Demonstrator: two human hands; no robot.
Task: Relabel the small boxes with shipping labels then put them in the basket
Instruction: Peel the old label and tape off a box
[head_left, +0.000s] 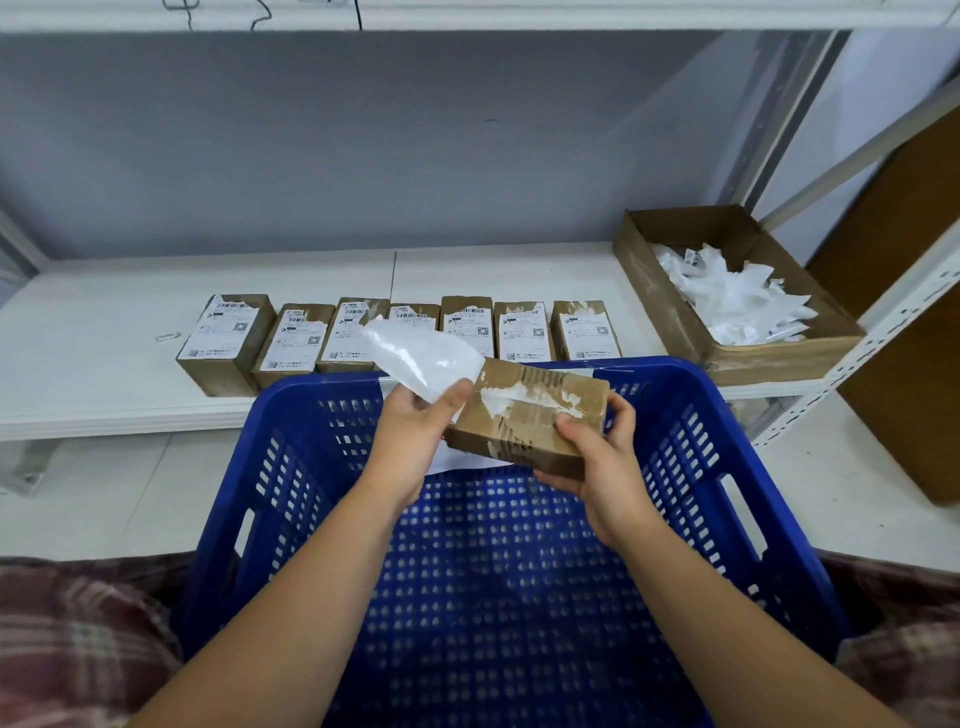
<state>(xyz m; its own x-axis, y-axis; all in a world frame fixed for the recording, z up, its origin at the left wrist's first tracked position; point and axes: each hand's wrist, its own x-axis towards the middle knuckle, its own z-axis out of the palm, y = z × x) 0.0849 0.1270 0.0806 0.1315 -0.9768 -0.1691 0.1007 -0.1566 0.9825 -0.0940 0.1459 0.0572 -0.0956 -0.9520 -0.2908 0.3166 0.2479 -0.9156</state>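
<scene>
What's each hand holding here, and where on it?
Left hand pinches the white label by its lower edge; right hand grips the small box by its right end, thumb on top.

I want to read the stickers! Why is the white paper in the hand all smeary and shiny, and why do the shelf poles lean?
Head view: the peeled label in the left hand is smeared, likely motion blur, with pale glare on its glossy face; head view again, the shelf post leans because the wide-angle lens bends lines near the edges.
</scene>
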